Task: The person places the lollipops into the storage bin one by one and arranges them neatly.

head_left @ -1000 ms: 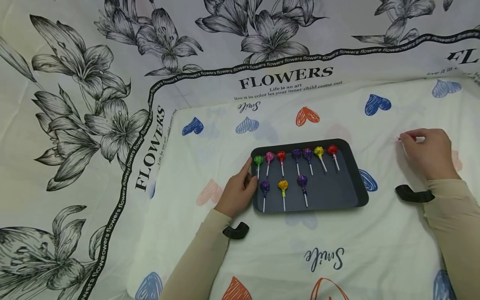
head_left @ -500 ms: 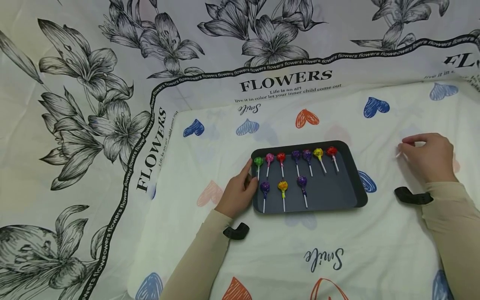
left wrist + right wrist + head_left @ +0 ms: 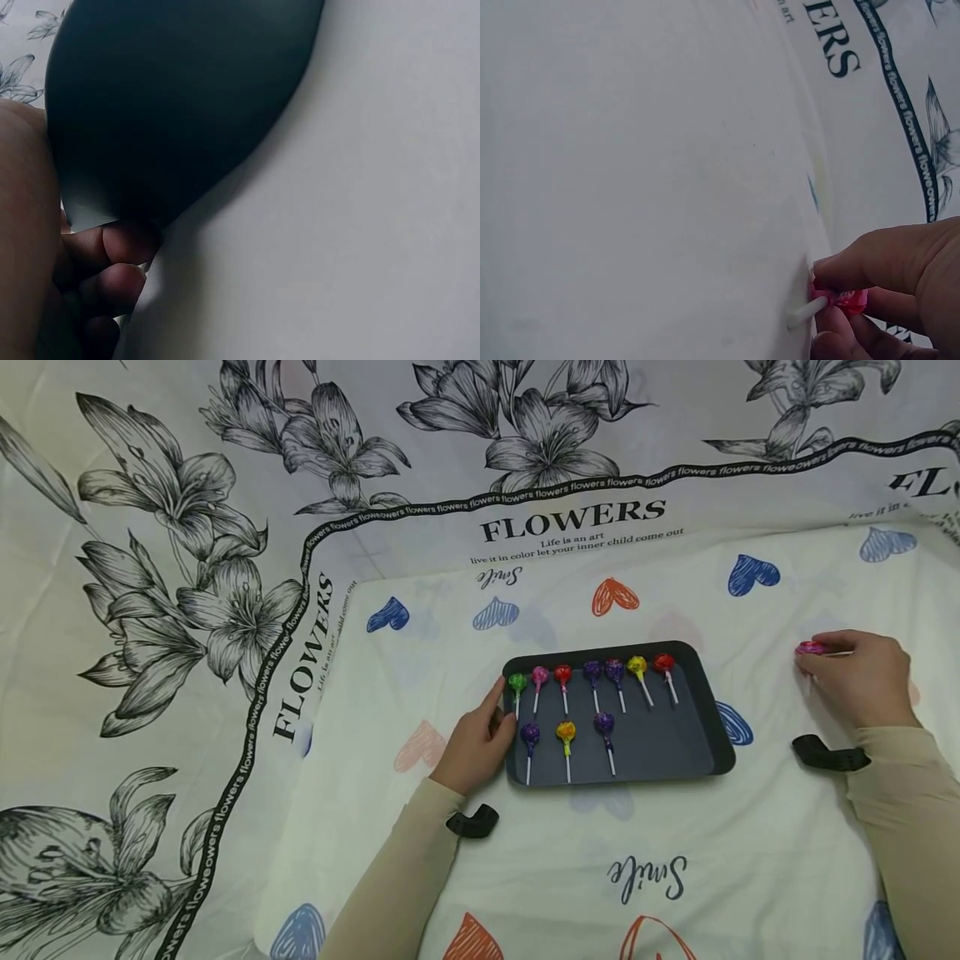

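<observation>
On the right of the head view, my right hand [image 3: 862, 677] pinches a lollipop in a pink wrapper [image 3: 811, 647] between thumb and fingers. The right wrist view shows its white stick [image 3: 808, 311] jutting from between the fingertips. My left hand [image 3: 474, 739] grips the left rim of a dark grey tray [image 3: 675, 743]; in the left wrist view, curled fingers [image 3: 120, 285] meet the tray's edge. Several wrapped lollipops lie in the tray in two rows, among them a green one [image 3: 517, 683], a yellow one [image 3: 637, 666] and a purple one [image 3: 604, 722].
A white cloth with printed hearts [image 3: 615, 596] lies under the tray and hands. Beyond it spreads a flower-printed cloth [image 3: 420, 539] with a black lettered border. Black curved pieces [image 3: 472, 821] sit at both wrists.
My right hand has shifted slightly and turned the lollipop, so its pink wrapper now shows at the fingertips. The left hand, the tray and the lollipops in it stay in place.
</observation>
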A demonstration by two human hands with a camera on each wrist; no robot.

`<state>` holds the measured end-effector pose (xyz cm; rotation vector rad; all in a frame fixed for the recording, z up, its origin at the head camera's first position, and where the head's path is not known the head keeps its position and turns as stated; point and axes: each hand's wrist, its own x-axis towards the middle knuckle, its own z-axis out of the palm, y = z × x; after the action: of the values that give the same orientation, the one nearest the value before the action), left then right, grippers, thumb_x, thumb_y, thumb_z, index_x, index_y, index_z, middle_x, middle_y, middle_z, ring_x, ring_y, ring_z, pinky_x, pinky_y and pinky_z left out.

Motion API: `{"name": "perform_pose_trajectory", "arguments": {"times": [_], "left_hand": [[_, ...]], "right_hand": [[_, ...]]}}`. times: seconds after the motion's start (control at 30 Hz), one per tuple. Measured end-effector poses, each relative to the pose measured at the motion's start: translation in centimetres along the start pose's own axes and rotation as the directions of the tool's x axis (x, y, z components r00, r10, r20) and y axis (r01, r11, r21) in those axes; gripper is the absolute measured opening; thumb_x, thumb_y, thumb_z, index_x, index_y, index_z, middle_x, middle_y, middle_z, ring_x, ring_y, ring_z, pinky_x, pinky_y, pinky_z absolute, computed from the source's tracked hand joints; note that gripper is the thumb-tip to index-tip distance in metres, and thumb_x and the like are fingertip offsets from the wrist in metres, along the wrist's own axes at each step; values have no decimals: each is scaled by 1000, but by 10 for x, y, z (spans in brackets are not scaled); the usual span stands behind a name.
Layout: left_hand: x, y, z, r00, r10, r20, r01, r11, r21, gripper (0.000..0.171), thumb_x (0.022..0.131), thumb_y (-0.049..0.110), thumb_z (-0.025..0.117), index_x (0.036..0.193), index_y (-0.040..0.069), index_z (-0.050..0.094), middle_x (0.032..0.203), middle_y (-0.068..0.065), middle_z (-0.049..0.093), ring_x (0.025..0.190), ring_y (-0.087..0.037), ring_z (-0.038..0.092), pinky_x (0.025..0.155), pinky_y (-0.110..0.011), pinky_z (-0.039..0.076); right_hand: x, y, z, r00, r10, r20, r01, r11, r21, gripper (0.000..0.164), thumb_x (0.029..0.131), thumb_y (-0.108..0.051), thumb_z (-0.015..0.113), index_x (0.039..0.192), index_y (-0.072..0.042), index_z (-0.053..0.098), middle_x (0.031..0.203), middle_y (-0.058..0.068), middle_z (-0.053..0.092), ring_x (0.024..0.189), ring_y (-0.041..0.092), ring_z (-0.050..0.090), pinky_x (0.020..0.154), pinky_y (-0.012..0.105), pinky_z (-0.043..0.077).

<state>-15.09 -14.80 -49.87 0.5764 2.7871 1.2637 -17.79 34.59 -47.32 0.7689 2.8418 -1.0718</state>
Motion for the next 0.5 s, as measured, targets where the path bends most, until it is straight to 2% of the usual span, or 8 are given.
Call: {"name": "perform_pose_trajectory", "arguments": {"times": [0.07,0.2,0.3,0.5], "left_hand": [[0,1,-1,1000,0,-4,0,1000,1,63,108,21,55,166,8,32,81,2,56,65,-10,47,62,-28,39],[0,0,-1,1000,-7,-1,7,1000,0,63,108,21,54,166,8,32,82,2,56,66,-10,47,63,-28,40],[0,0,-1,1000,-13,2,13,1000,-1,63,109,21,54,166,9,31,82,2,57,66,-10,48,63,-28,40],[0,0,-1,1000,-4,1,4,1000,5,63,108,20,54,166,8,32,81,1,57,65,-10,47,63,-28,40]], "right_hand": [[0,-1,-1,1000,-10,5,10,1000,-4,58,104,-30,61,144,10,55,140,35,54,127,47,48,75,29,36],[1,-2,-1,1000,-23,8,23,1000,-10,57,103,-31,63,142,10,57,138,35,55,119,44,50,72,28,37],[2,-1,-1,999,-33,15,33,999,-13,58,103,-33,63,141,10,58,136,35,56,117,43,50,73,31,38],[0,1,-2,999,-12,47,12,1000,-6,65,103,-41,62,143,9,56,140,35,54,122,45,48,78,32,35]]}}
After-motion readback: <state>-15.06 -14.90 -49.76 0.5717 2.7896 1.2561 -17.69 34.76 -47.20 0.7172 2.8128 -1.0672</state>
